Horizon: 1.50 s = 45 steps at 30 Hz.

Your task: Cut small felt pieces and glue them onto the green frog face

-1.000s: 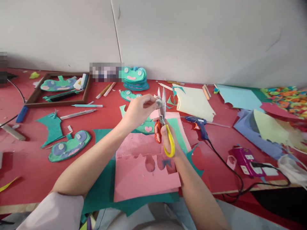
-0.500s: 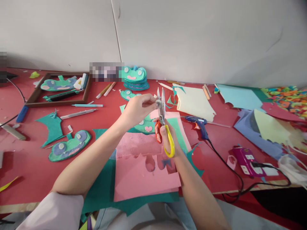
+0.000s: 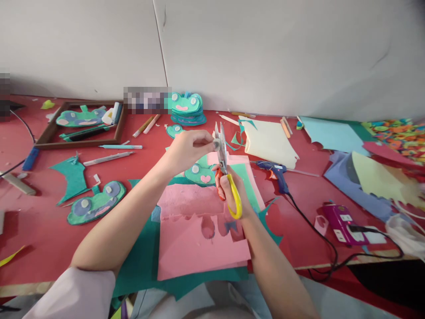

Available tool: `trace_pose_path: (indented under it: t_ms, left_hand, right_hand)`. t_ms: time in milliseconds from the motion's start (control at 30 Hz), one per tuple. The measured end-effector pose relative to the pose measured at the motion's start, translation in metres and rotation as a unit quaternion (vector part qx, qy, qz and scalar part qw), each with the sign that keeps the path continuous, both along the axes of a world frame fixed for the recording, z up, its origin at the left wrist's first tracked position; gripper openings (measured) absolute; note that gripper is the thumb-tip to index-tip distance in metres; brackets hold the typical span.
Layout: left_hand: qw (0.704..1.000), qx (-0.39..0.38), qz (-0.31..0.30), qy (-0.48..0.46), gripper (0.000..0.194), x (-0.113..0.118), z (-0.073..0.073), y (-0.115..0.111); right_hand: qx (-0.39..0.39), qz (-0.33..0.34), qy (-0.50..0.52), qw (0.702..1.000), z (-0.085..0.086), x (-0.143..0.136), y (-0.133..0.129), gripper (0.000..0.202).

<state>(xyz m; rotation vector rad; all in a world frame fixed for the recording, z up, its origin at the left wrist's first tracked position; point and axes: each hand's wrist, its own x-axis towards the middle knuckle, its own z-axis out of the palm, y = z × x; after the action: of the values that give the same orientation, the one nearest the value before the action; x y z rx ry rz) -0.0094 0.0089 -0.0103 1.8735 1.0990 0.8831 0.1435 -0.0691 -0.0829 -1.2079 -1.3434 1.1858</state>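
Between the thumb and fingers of my left hand (image 3: 184, 150) is a small pale round felt piece (image 3: 216, 144), right beside the scissor blades. My right hand (image 3: 241, 190) grips scissors (image 3: 237, 199) with yellow and red handles. Their blades point up and away from me, slightly parted. Whether they touch the piece I cannot tell. Below my hands lies a green felt frog face (image 3: 197, 176) with a pink heart cheek, partly covered. Nearer me is a pink felt sheet (image 3: 189, 254) with cut-out holes, lying on dark green felt (image 3: 139, 261).
A finished-looking frog face (image 3: 96, 206) lies left, below a brown tray (image 3: 41, 141). Frog faces are stacked (image 3: 187, 110) at the back. To the right are a blue glue gun (image 3: 280, 177), cream felt (image 3: 268, 141) and a purple power strip (image 3: 340, 223) with black cable.
My left hand has moved slightly left with the small round piece. The scissor blades have tipped a little to the left. Things on the table stay where they were.
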Motion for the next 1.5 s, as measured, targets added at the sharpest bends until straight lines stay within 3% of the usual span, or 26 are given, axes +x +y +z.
trace_pose_path:
  t_ms: [367,633,967,1500]
  left_hand:
    - [1.0,-0.012,-0.016,0.015,0.018,-0.0071,0.0078,0.0044]
    - [0.999,-0.015,-0.028,-0.022,0.016,-0.0046,0.0021,0.0041]
    - [1.0,0.0,-0.008,0.004,0.02,-0.0027,0.0008,0.0017]
    - [1.0,0.013,-0.017,0.019,0.022,-0.004,0.0025,0.0029]
  right_hand:
    - [-0.005,0.01,-0.005,1.0,0.0024,-0.0001,0.0008,0.045]
    - [0.021,0.026,-0.007,0.999,-0.0024,0.0011,0.0008,0.046]
    - [0.025,0.009,-0.003,1.0,0.0032,-0.0032,-0.0004,0.047]
    - [0.021,0.029,0.013,0.999,-0.0022,0.0006,0.0004,0.047]
